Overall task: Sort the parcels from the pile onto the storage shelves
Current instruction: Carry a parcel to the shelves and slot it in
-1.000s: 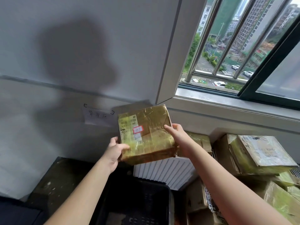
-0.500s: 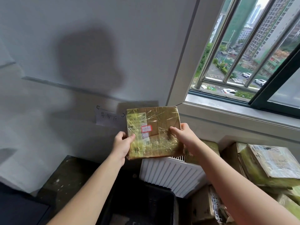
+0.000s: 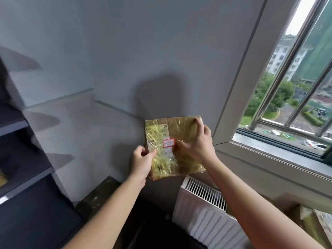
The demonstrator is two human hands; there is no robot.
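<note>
A flat cardboard parcel (image 3: 181, 133), wrapped in glossy yellowish tape, with a white label and a red-bordered sticker (image 3: 168, 142), is held upright before the grey wall (image 3: 107, 51) above the radiator (image 3: 206, 212). The left hand (image 3: 142, 161) pinches its left edge and the right hand (image 3: 197, 144) clasps its right side.

Dark shelves (image 3: 27, 182) along left edge, boards one above another. Yellowish thing (image 3: 1, 177) on a middle board, maybe a parcel, cut off by frame. Pile of parcels (image 3: 314, 225) at bottom right corner, what carries it hidden.
</note>
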